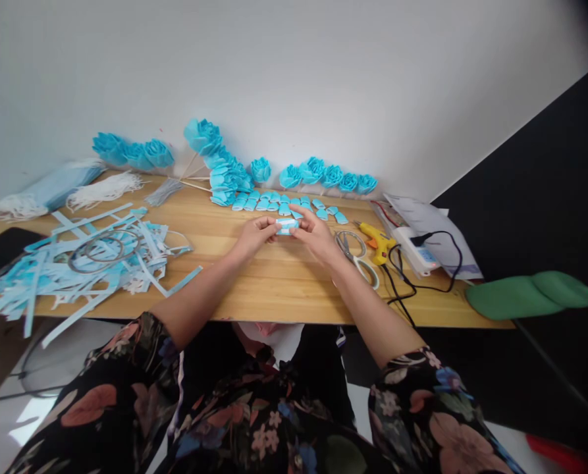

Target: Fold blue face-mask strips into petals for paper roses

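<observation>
Between my two hands is a small light-blue piece of mask-like fabric [287, 226] with white on it, held a little above the wooden table [254, 289]. My left hand [258, 236] pinches its left end with thumb and fingers. At the right end, my right hand [316, 235] grips it, the index finger stretched toward the back. Just beyond the fingers lie rows of small blue cut petals [263, 205], several of them. Scissors [355, 253] with pale handles rest right of my right hand, beside a yellow glue gun [376, 243].
Blue fabric flowers [313, 170] line the wall, with a stacked bunch [227, 176] on sticks. Blue and white scraps [91, 263] with wire coils [103, 250] cover the left side, near stacked masks [56, 184]. A white power strip [416, 251] with black cables stands right, by a green object [521, 296].
</observation>
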Available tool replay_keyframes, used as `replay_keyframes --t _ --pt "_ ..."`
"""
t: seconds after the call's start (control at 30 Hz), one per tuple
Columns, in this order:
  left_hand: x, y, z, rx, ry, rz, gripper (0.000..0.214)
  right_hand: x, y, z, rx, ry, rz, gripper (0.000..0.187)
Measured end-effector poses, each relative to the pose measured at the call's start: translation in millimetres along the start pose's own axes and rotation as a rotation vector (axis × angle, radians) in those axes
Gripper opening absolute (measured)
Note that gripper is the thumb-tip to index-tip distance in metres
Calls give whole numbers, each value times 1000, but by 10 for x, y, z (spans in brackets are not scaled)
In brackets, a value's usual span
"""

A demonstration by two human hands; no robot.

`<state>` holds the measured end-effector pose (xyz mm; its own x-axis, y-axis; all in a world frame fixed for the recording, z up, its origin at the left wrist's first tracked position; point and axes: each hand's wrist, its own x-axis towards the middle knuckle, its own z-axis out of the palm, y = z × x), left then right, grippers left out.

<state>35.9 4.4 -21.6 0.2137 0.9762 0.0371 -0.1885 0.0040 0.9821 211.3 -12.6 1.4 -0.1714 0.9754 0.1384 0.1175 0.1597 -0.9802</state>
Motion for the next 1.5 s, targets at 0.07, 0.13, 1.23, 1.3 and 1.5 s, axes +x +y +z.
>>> replay_keyframes --t 0.07,0.13,1.23,1.3,1.5 --pt "3 7 -3 -19 12 -6 26 -1 -38 -40 25 -29 6 59" --pt "1 13 -3 -25 18 -10 28 7 -74 -72 32 -61 12 57" --pt "-52 53 46 1 26 -67 11 2 67 -139 107 34 33 49" --pt "-57 57 52 1 25 -68 11 4 71 -146 84 17 26 49" --pt "-76 67 64 25 -8 -82 11 20 96 -121 50 -32 19 57"
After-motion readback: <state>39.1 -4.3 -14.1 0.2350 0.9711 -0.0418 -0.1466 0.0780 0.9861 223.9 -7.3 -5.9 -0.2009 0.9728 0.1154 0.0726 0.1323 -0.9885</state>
